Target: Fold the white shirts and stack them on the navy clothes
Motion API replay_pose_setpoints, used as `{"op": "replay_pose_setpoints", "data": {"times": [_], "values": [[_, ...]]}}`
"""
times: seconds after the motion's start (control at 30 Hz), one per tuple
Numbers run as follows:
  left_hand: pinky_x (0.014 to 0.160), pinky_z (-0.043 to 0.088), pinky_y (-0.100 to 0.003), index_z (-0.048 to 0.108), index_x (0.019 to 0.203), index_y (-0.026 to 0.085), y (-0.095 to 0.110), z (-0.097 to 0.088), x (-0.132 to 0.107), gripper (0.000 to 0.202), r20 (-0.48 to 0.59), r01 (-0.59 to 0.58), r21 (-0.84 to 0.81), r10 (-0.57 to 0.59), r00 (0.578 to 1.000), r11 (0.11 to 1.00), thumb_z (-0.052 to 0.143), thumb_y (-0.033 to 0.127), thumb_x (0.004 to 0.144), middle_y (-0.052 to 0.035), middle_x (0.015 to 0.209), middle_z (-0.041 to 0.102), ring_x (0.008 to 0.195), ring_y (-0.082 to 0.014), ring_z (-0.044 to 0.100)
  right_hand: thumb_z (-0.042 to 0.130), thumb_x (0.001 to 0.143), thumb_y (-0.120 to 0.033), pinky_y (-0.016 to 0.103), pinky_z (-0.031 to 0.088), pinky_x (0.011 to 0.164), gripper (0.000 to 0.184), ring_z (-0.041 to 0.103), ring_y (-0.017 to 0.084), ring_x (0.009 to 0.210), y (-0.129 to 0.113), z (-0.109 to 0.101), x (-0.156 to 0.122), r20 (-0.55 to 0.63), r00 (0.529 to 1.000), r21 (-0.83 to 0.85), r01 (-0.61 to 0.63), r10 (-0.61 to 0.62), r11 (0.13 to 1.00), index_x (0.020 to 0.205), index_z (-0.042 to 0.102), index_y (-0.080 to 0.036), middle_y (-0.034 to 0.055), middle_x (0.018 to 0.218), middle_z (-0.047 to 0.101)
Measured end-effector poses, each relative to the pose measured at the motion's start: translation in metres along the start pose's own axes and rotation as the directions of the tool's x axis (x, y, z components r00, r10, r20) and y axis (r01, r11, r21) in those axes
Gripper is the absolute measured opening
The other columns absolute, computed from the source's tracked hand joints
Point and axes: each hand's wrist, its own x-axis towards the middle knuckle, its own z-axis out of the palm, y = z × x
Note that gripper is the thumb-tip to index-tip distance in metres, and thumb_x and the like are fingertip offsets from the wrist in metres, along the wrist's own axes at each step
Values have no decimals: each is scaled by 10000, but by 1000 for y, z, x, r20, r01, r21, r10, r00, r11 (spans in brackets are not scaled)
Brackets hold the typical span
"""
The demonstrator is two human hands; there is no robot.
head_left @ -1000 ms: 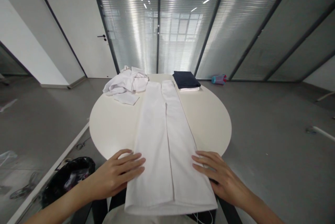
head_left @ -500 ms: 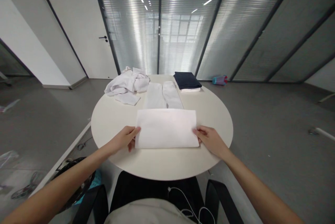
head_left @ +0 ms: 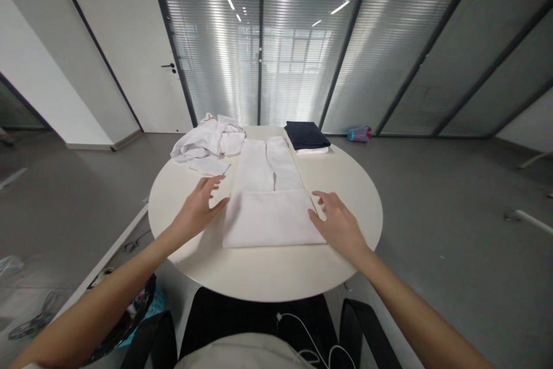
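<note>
A white garment (head_left: 272,216) lies flat on the table, its near end folded over into a wide rectangle. Beyond that fold, two long white panels of it run side by side toward the far edge. My left hand (head_left: 199,203) is open by the garment's left edge, thumb and fingers apart. On the opposite side, my right hand (head_left: 339,222) is open too, its thumb close to the folded part's right edge. Neither hand grips the cloth; whether the right thumb touches it, I cannot tell.
The round white table (head_left: 276,277) carries a crumpled white cloth pile (head_left: 209,141) at the far left. A folded dark navy cloth (head_left: 306,135) rests on a folded white one at the far right. Below left stands a bin (head_left: 144,305) with a black liner.
Both hands have let go of the folded edges and moved slightly up, fingers spreading. The folded near end, held up before, now lies flatter, exposing more of the panels behind.
</note>
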Motion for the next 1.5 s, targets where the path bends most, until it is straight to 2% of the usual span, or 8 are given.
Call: {"op": "replay_pose_setpoints", "data": {"times": [0.07, 0.2, 0.37, 0.6, 0.87, 1.07, 1.27, 1.5], "values": [[993, 533, -517, 538, 1310, 202, 7, 3, 6, 414, -88, -236, 237, 262, 961, 942, 568, 396, 945, -160, 1347, 563, 1186, -301, 636, 531, 946, -323, 469, 511, 941, 418, 639, 295, 1116, -14, 3, 2, -122, 972, -96, 190, -201, 977, 1339, 582, -191, 149, 1229, 655], [1185, 330, -540, 564, 1383, 217, 20, 33, 15, 420, 248, -503, 334, 441, 863, 797, 444, 418, 1034, -135, 1531, 475, 1472, -318, 362, 427, 1021, -486, 550, 303, 1177, 524, 263, 317, 1507, -38, 18, 8, 93, 859, -161, 513, -504, 843, 1495, 476, -269, 93, 1617, 354], [1209, 221, -574, 341, 1573, 237, 10, 65, 31, 627, 481, -514, 394, 305, 822, 762, 350, 563, 1037, -140, 1634, 301, 1513, -351, 260, 279, 997, -681, 558, 199, 1224, 778, 162, 332, 1539, -30, 46, 13, 326, 852, -193, 485, -410, 853, 1597, 294, -187, 139, 1659, 222], [1194, 256, -537, 344, 1571, 269, 3, 71, 31, 642, 445, -510, 418, 320, 836, 752, 395, 582, 1014, -122, 1607, 371, 1476, -346, 342, 265, 997, -684, 518, 185, 1237, 829, 181, 321, 1536, -24, 48, 10, 355, 853, -193, 467, -382, 863, 1587, 293, -102, 177, 1649, 219], [1186, 236, -569, 243, 1599, 292, 18, 41, -41, 684, 527, -653, 376, 428, 734, 658, 445, 555, 1001, -126, 1622, 333, 1490, -354, 292, 507, 962, -625, 531, 350, 1112, 642, 454, 330, 1374, -49, 6, -34, 392, 765, -130, 597, -512, 792, 1444, 547, -203, 156, 1509, 505], [1030, 413, -471, 535, 1397, 193, 47, 37, -83, 633, 583, -867, 274, 645, 494, 417, 644, 562, 893, -138, 1250, 626, 1086, -285, 576, 574, 971, -526, 508, 322, 1122, 490, 430, 298, 1389, -34, 1, -22, 423, 739, -39, 593, -524, 805, 1404, 593, -296, 88, 1500, 525], [856, 516, -356, 601, 1277, 113, 43, 51, -104, 312, 532, -916, 321, 755, 383, 239, 543, 148, 973, -115, 1039, 696, 943, -225, 632, 564, 895, -693, 529, 320, 1114, 703, 428, 331, 1360, -36, -3, -37, 450, 740, -5, 562, -500, 827, 1460, 538, -276, 114, 1522, 490], [1094, 427, -390, 676, 1129, 181, 39, -4, -90, 270, 540, -952, 235, 789, 294, 194, 425, 152, 1036, -95, 1131, 743, 1154, -207, 649, 610, 849, -713, 565, 361, 1091, 804, 528, 360, 1240, -58, -24, -68, 500, 728, 30, 526, -469, 850, 1445, 556, -176, 159, 1430, 583]]}}
